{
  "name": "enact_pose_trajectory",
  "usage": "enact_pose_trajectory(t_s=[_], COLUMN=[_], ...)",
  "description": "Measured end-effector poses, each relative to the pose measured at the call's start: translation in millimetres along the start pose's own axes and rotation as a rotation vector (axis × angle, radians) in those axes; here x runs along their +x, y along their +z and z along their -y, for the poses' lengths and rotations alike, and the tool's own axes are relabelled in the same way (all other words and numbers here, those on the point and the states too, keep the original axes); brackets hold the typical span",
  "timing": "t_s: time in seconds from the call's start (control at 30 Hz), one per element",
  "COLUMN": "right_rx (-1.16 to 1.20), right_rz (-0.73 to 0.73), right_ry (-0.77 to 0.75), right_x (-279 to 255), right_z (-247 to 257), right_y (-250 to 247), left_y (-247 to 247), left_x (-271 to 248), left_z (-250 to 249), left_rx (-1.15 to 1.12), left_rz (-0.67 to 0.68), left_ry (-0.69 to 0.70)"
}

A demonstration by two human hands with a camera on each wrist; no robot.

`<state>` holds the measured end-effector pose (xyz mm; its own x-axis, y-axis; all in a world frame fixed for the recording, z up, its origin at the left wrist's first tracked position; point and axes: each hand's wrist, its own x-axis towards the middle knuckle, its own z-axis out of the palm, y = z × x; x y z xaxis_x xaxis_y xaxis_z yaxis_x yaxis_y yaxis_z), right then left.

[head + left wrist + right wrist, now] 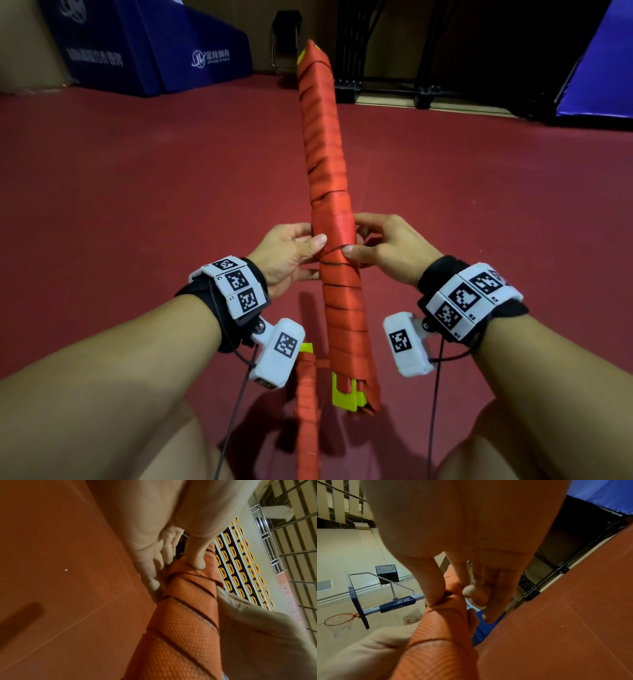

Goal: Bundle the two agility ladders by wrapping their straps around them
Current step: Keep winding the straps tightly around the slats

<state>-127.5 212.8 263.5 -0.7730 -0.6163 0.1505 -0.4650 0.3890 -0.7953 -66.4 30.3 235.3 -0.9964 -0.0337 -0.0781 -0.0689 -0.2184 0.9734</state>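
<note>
Held bundle: a long, stick-shaped ladder bundle (330, 219) wound from end to end in flat orange-red strap, the turns overlapping on a slant with dark edges between them; it is held up over the floor, slanting away from the person.
Strap texture: woven webbing with a fine dimpled weave (clearest in the left wrist view), matte and slightly rumpled where the turns cross.
Rungs: flat yellow-green plastic ends (346, 394) stick out of the near end of the bundle, and a sliver of the same colour shows at the far tip.
Second bundle: another strap-wound ladder (306, 404) lies on the floor below, between the person's knees, with a yellow-green tip at its far end.
Left hand: the left hand (291, 255) holds the bundle at mid-length, thumb laid across the front, fingers curled round the back.
Right hand: the right hand (385, 246) faces it from the other side, thumb pressed on the same band, fingers curled behind; this grip pinches the wrapped strap.
Thumbs: the two tips nearly meet across the bundle.
Floor: smooth dark red sports flooring (137, 192) with faint seams.
Background: blue padded blocks (154, 51) by the far wall.
</note>
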Motion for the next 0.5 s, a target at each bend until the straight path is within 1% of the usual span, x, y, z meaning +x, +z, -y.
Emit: enact_pose_trajectory(t_s=[0.13,0.27,0.5], right_rx=[-0.087,-0.149,-0.294], right_rz=[-0.001,0.03,-0.014], right_ry=[0.015,0.076,0.165], right_x=[0,3,1], right_z=[-2,-5,4], right_y=[1,4,12], left_y=[3,4,4], left_x=[0,2,6], left_z=[0,2,5], left_rx=[-0.001,0.153,0.257], left_rz=[-0.071,-0.126,-0.203], left_ry=[-0.004,0.01,-0.081])
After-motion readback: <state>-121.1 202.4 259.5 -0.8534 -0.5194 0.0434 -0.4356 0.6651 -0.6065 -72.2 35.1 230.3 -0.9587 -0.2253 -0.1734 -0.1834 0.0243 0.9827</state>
